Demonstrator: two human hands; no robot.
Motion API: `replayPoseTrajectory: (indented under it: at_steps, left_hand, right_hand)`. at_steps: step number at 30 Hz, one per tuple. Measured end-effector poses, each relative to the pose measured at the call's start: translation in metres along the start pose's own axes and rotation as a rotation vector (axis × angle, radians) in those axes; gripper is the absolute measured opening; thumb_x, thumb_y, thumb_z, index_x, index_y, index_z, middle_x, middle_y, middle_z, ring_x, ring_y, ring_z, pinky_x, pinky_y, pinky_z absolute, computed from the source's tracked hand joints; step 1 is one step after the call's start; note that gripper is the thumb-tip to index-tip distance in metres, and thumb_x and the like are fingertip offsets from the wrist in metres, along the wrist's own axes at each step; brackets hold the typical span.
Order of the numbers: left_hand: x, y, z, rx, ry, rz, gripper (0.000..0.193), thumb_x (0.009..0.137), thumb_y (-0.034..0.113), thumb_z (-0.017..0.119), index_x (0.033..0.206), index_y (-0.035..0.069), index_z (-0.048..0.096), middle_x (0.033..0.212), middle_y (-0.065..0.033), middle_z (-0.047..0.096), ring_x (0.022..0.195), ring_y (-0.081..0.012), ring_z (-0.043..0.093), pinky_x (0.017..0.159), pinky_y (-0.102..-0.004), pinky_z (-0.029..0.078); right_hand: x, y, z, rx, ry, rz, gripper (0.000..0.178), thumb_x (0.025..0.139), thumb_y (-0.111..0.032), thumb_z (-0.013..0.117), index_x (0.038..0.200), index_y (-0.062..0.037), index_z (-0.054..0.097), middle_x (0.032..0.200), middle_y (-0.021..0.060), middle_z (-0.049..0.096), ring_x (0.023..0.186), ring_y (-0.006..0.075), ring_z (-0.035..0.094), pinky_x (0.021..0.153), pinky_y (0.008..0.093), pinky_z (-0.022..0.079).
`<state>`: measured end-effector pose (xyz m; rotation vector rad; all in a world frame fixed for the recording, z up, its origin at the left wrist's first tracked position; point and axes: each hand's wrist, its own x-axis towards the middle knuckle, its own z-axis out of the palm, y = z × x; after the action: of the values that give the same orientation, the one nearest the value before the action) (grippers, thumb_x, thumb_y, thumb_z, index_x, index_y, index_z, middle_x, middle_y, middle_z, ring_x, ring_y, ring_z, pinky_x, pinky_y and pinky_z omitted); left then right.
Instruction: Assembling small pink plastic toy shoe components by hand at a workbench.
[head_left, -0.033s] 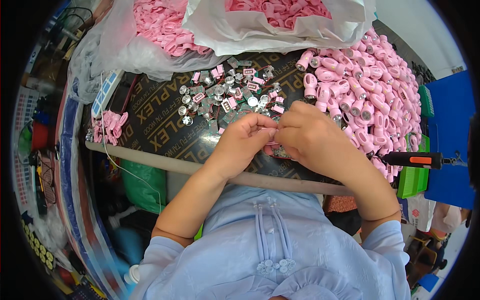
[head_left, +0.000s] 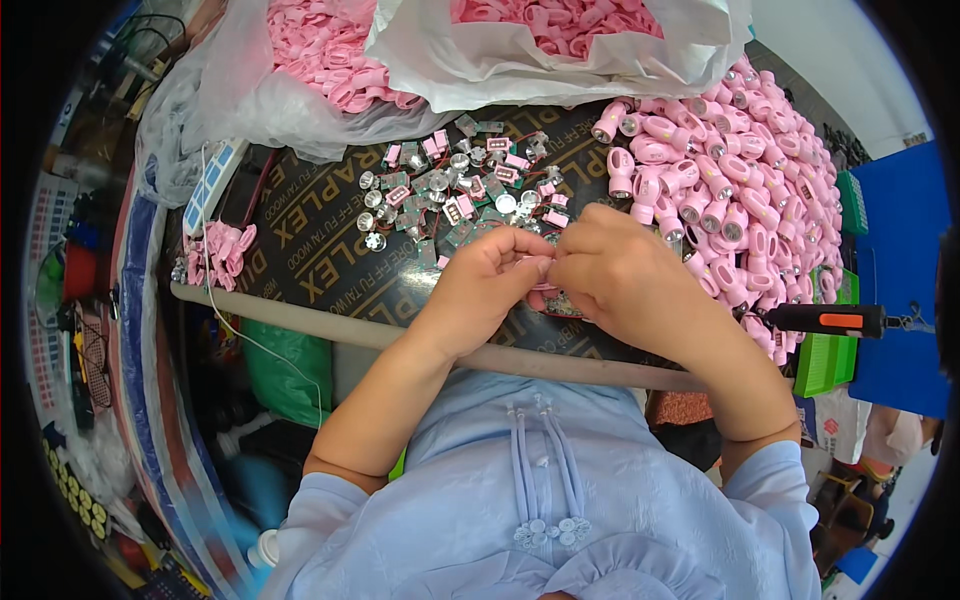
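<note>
At the near edge of the dark table, my left hand pinches a small pink plastic part between thumb and forefinger. My right hand meets it there, its fingers closed against the same part; the fingertips hide most of its shape. Just under my fingers shows a small patch of metallic bits, too covered to identify. Beyond my hands lie loose flashlight innards: green circuit boards, silver reflectors and pink switch pieces with thin red wires. To the right, a large heap of pink mini flashlights reaches close to my right hand.
Bags of pink shells stand along the back. A white power strip and a small pile of pink pieces lie at left. An orange-and-black electric screwdriver juts in from the right above a green tray.
</note>
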<state>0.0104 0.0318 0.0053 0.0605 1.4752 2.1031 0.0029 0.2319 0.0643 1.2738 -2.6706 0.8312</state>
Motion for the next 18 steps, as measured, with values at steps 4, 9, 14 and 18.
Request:
replayPoseTrajectory:
  at_steps: [4,9,14,18]
  left_hand:
    - [0.001,0.002,-0.002,-0.041,0.015,0.013,0.016,0.099,0.006,0.058,0.113,-0.003,0.061,0.098,-0.0091,0.068,0.082,-0.0136,0.064,0.072,-0.0260,0.053]
    - [0.000,0.006,-0.010,-0.115,0.057,0.033,0.016,0.098,0.005,0.060,0.112,-0.003,0.061,0.097,-0.0087,0.067,0.081,-0.0134,0.063,0.072,-0.0257,0.053]
    - [0.003,-0.003,-0.017,-0.148,0.093,0.088,0.016,0.097,0.005,0.062,0.112,-0.003,0.061,0.099,-0.0087,0.067,0.082,-0.0132,0.063,0.074,-0.0261,0.053]
    - [0.006,-0.003,-0.025,-0.080,0.121,0.151,0.017,0.097,0.005,0.062,0.112,-0.003,0.061,0.100,-0.0084,0.067,0.083,-0.0125,0.063,0.074,-0.0264,0.054]
  right_hand:
    - [0.002,0.006,0.009,0.164,0.078,0.098,0.013,0.073,0.001,0.072,0.083,-0.0044,0.067,0.084,0.0068,0.060,0.079,0.0277,0.057,0.068,0.0392,0.048]
    - [0.003,-0.001,0.022,-0.035,0.195,-0.028,0.014,0.071,-0.005,0.069,0.084,-0.0028,0.066,0.090,0.0084,0.060,0.083,0.0277,0.057,0.072,0.0396,0.048]
    - [0.004,0.001,0.040,-0.187,0.292,-0.128,0.018,0.070,-0.011,0.064,0.084,-0.0001,0.063,0.092,0.0097,0.058,0.088,0.0266,0.057,0.078,0.0396,0.049]
    - [0.014,0.008,0.043,-0.054,0.323,-0.112,0.018,0.070,-0.003,0.067,0.087,0.0006,0.065,0.095,0.0113,0.063,0.089,0.0277,0.061,0.079,0.0385,0.051]
